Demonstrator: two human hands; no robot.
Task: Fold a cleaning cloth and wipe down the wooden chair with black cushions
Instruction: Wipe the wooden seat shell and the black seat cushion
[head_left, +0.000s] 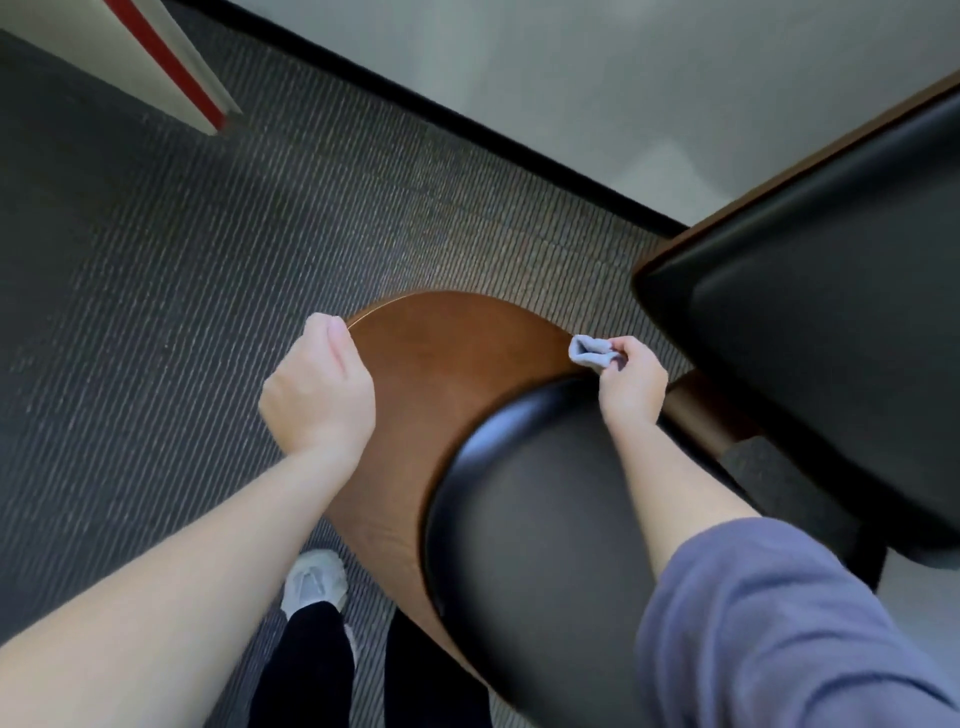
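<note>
I look down over the wooden chair (457, 374), seen from behind its curved brown backrest. A black back cushion (545, 519) lies on the inner side and the black seat cushion (831, 322) is at the right. My right hand (631, 382) pinches a small folded grey cloth (592, 352) against the right edge of the wooden back. My left hand (317, 389) has its fingers curled over the left edge of the wooden back, thumb on the rim.
Grey ribbed carpet (208, 260) covers the floor. A pale wall with a black skirting strip (467, 119) runs diagonally behind the chair. A white and red panel (171, 67) stands at the top left. My shoe (314, 582) is by the chair's base.
</note>
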